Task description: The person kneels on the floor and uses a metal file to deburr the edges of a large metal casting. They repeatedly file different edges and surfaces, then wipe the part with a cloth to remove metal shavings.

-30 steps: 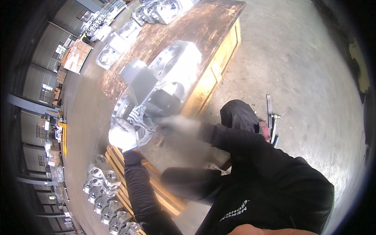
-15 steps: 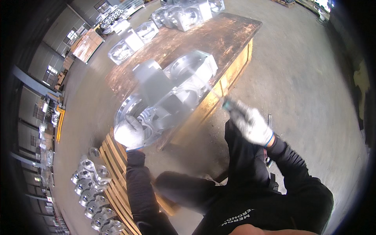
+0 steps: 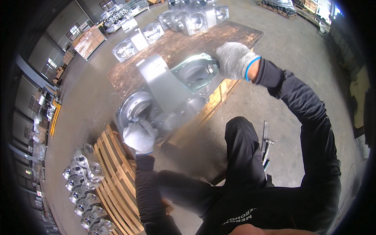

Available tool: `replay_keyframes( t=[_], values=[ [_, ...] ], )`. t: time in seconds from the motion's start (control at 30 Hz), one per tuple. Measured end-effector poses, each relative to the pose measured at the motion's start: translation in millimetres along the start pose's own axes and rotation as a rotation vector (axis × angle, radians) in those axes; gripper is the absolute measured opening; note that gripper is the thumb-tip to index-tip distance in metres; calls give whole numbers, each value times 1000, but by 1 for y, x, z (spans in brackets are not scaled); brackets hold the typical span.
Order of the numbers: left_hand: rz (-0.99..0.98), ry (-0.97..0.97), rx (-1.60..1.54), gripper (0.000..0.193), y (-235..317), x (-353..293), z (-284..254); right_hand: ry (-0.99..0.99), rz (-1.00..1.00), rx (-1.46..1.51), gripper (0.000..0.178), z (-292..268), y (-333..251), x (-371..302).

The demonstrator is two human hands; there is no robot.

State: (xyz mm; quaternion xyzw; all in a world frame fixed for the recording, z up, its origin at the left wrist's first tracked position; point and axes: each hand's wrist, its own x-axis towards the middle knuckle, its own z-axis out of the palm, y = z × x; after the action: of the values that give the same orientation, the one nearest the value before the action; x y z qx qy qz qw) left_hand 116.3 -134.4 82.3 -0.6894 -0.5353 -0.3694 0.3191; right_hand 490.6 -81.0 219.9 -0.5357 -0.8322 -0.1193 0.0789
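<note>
A large silver metal casting (image 3: 166, 84), with round openings and a broad raised arm, rests on the near part of the worn wooden table (image 3: 244, 33). My left hand (image 3: 140, 137), in a white glove, is closed on the casting's near rim beside a round opening. My right hand (image 3: 236, 60), gloved too, is closed at the casting's far right end, by the other opening. A short dark piece of a hand tool (image 3: 214, 62) shows at its fingers; the glove hides most of the tool.
More silver castings (image 3: 192, 21) stand along the table's far edge. At the lower left, several smaller castings (image 3: 84, 192) lie beside a slatted wooden pallet (image 3: 115, 172). A long metal tool (image 3: 266, 145) is on the floor right of my knee. Cartons (image 3: 89, 42) stand far left.
My right hand has moved from above my right knee, forward to the casting's far end, taking the thin-shafted hand tool along. My left hand stays at the near rim, slightly shifted.
</note>
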Motion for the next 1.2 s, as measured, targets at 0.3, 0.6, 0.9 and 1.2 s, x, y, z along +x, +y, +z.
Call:
replay_keyframes(
  t=[0.3, 0.6, 0.9, 1.2],
  values=[
    [-70, -139, 164, 34, 4, -1, -4, 330, -64, 178, 16, 26, -53, -9],
    [-38, -60, 101, 37, 4, 0, -2, 101, -68, 171, 21, 5, -35, -19],
    [-49, -40, 117, 36, 3, 0, -2, 79, 87, -1, 18, 24, -19, -5],
    [-59, -60, 106, 35, 5, -1, -2, 369, -153, 45, 13, 52, -41, -22]
  ],
)
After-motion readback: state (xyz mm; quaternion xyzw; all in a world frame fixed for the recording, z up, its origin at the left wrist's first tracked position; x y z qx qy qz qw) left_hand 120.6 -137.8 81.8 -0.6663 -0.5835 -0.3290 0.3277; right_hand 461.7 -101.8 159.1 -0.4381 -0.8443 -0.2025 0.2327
